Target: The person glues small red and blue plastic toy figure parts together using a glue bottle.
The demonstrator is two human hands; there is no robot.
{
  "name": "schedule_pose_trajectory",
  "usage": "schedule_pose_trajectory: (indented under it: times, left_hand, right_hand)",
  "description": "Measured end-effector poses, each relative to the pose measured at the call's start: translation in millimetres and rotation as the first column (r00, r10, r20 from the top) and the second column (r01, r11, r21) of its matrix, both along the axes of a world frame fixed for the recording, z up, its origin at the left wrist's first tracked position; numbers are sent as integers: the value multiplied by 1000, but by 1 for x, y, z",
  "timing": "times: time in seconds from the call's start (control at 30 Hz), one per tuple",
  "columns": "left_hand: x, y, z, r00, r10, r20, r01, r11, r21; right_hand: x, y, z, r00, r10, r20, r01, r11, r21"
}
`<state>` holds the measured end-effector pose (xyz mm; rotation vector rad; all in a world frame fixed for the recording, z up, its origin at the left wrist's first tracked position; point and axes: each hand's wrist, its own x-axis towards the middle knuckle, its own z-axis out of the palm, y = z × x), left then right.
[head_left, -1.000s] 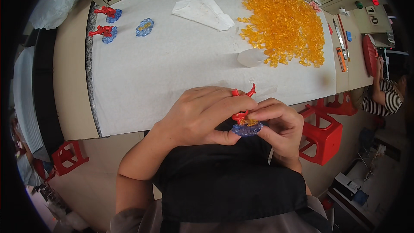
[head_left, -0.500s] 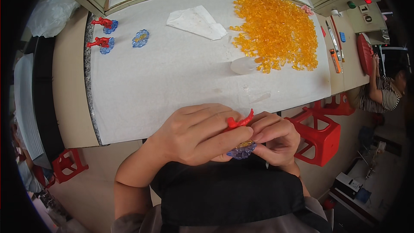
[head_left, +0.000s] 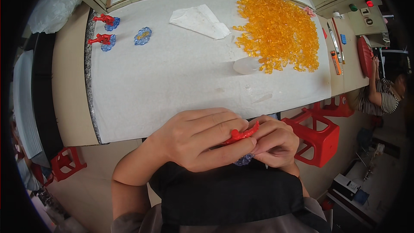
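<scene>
Between both hands | red piece [head_left: 239, 135] tip points up-right | fingers [head_left: 224, 140] pinching it

Bright red plastic figure [head_left: 241, 135], pale blue translucent flower piece [head_left: 244, 160], heap of amber-orange translucent pieces [head_left: 278, 30], white table cover [head_left: 172, 82].

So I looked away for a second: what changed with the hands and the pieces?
Both hands, left hand and right hand, drew back from the table edge toward the body, keeping hold of the red piece and blue flower piece. The orange pile and finished pieces stayed put.
</scene>
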<state>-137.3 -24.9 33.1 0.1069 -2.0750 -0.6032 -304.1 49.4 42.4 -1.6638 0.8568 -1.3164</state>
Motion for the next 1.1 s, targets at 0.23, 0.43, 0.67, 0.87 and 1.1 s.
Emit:
schedule_pose_trajectory:
  times: [0.23, 0.43, 0.67, 0.87, 1.1]
  left_hand:
    - [0, 0, -4, 999, -30, -16, 30, 999, 17]
    - [2, -2, -1, 998, -47, 44, 47, 999, -5]
    - [0, 1, -3, 999, -52, 11, 52, 998, 33]
    - [2, 0, -5, 999, -25, 28, 26, 999, -39]
    - [5, 1, -1, 997, -52, 51, 51, 999, 14]
  right_hand:
    - [-3, 4, 0, 970, 37, 242, -90, 973, 211]
    - [-5, 5, -5, 920, 45, 389, -197, 913, 358]
    - [-7, -1, -7, 981, 95, 169, -115, 987, 114]
    - [-4, -2, -7, 997, 33, -62, -44, 983, -178]
    - [0, 2, -8, 989, -59, -139, 16, 956, -292]
